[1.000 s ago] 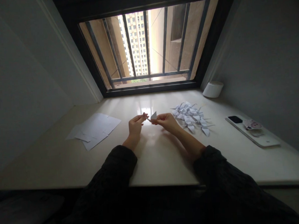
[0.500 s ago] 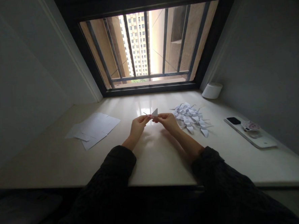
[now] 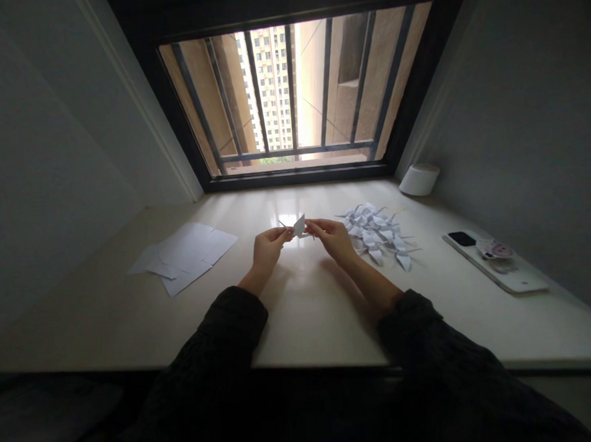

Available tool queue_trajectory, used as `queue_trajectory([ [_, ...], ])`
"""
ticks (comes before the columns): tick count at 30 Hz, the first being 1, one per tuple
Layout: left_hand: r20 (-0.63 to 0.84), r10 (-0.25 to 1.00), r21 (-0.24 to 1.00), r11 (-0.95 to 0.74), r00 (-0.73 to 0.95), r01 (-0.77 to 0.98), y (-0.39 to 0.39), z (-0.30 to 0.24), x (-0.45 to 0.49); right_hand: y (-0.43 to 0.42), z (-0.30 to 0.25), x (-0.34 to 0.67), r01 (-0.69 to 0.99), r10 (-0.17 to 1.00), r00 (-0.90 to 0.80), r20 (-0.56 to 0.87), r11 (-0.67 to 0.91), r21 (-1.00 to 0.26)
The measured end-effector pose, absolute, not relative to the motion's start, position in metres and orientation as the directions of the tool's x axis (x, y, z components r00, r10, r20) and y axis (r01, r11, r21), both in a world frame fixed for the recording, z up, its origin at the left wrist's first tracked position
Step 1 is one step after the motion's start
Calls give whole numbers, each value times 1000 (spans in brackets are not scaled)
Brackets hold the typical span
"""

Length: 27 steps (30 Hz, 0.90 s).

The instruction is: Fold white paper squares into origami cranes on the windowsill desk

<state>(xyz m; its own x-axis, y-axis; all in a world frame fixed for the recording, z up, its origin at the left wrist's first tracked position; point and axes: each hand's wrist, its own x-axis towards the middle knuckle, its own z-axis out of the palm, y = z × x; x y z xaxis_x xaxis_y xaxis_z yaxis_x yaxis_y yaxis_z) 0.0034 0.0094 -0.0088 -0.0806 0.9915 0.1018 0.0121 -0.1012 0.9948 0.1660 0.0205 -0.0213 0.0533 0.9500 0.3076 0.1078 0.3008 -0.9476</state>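
Between my two hands, above the pale tabletop, is a small white paper crane. A folded wing points upward and a thin strip sticks out to the left. My left hand pinches the crane's left side between thumb and fingers. On its other side, my right hand grips the right end with closed fingertips. The fingers partly cover the folds. Just beyond my right hand lies a heap of finished paper cranes, wings and necks overlapping.
Several loose sheets of white paper lie on the left. A phone with a round grip on its back rests at the right. A white cylindrical object stands by the right wall, near the barred window.
My hands have moved slightly apart, the left one shifting a little left. The crane sits a bit further left, and more of its body shows between the fingers.
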Motion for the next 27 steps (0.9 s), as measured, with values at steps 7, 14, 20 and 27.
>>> queue_trajectory([
  [7, 154, 987, 988, -154, -52, 4, 11, -12, 2, 16, -17, 165, 208, 936, 28, 351, 338, -918],
  [14, 315, 945, 927, -285, -91, 245, 11, -14, 0, 8, -11, 165, 405, 931, -51, 362, 351, -844],
  [20, 336, 935, 892, -276, -116, 358, -3, -8, 7, 4, -10, 164, 511, 900, 144, 412, 289, -810],
  [27, 286, 955, 947, -268, -82, 179, -13, -3, 19, -2, -5, 161, 480, 880, 84, 468, 376, -793],
])
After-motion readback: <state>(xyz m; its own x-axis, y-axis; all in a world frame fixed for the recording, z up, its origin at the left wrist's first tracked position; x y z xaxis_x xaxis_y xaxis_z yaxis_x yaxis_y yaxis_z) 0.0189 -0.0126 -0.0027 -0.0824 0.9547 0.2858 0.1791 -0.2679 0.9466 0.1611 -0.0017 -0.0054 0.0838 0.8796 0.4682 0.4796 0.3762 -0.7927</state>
